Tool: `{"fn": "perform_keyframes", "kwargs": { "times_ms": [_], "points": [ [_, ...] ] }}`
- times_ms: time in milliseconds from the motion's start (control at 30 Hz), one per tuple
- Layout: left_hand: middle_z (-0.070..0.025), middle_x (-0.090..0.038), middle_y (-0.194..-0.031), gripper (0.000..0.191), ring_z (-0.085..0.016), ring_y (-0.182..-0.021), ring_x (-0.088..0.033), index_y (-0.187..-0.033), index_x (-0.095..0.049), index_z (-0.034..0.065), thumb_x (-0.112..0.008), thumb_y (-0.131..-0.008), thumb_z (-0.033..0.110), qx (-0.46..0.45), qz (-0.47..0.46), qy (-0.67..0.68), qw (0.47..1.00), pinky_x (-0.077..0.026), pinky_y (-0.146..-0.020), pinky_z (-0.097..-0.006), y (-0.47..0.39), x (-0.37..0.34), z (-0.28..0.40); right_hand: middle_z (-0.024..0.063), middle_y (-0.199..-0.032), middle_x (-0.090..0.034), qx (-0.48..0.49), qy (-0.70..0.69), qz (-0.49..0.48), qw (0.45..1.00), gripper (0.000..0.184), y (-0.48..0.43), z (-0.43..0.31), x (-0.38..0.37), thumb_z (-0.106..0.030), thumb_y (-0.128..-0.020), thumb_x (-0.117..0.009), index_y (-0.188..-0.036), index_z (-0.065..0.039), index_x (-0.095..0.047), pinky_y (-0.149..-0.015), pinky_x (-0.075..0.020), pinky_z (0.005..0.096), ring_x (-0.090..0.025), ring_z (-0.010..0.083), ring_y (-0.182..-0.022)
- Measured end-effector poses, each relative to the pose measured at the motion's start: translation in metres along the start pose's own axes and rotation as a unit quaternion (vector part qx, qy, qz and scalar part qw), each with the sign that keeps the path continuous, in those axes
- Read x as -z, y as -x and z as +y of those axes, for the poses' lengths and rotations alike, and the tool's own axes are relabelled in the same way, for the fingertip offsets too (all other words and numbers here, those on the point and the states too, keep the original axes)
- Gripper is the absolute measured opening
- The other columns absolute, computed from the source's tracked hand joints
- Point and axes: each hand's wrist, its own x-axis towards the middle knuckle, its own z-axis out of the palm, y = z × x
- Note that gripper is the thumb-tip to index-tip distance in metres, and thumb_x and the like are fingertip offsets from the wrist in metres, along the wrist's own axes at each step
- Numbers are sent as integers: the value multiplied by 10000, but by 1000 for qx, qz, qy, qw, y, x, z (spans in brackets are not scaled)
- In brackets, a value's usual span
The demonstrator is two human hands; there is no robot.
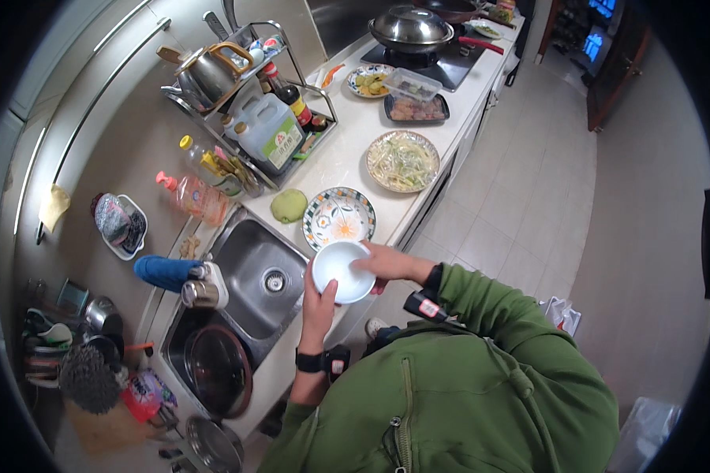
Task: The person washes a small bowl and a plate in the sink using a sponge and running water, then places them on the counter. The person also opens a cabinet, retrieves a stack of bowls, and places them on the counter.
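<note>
A white bowl (pixel 344 284) is held between my two hands at the counter's front edge. My left hand (pixel 319 301) grips its left side, the thumb over the rim. My right hand (pixel 390 263) holds the right side, with fingers reaching over the rim into the bowl. The bowl's inside looks pale, and I cannot tell whether anything lies in it. Just beyond it, a plate with a flower pattern and checked rim (pixel 338 219) rests on the counter, partly overlapped by the bowl. A green rounded cloth or sponge (pixel 289 206) lies beside that plate.
Left of the bowl is a stainless steel sink (pixel 254 254) with a faucet (pixel 204 287). Farther along the counter stand a plate of shredded vegetables (pixel 402 161), a black tray of meat (pixel 417 110) and a lidded wok (pixel 411 32). A metal rack (pixel 325 106) holds bottles and a kettle (pixel 207 74).
</note>
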Motion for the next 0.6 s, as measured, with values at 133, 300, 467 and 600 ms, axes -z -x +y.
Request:
{"fn": "perform_keyframes", "kwargs": {
  "times_ms": [133,300,467,600],
  "points": [
    [-143,-493,-1171,612,-121,-789,-577,-1364,-241,43,-551,-869,223,44,-67,-71,994,-452,-484,-221,-3,-83,18,161,-801,-585,32,-104,21,994,524,69,40,62,-117,-775,-519,-1235,5,-300,-431,-534,300,-607,201,-511],
    [-152,-397,-1295,564,-141,-835,-588,-1390,-222,102,-474,-921,284,93,-239,-70,964,-479,-605,-235,-23,-179,4,143,-849,-582,18,-208,115,971,521,166,136,144,-107,-762,-504,-1246,-19,-331,-467,-547,308,-617,205,-576],
    [-138,-523,-1184,564,-187,-879,-600,-1303,-383,54,-564,-861,354,115,-218,-149,958,-494,-699,-295,-58,-204,-79,154,-860,-581,-47,-304,290,906,439,296,254,205,-132,-785,-510,-1168,36,-377,-512,-558,333,-611,230,-591],
    [-223,-512,-1199,629,-357,-1103,-498,-1254,-435,33,-556,-798,449,159,-322,-592,722,-387,-939,-419,-41,-136,-190,152,-873,-563,-52,-383,463,798,425,396,339,219,-133,-795,-496,-1172,27,-380,-527,-553,355,-602,242,-617]
  ]
}}
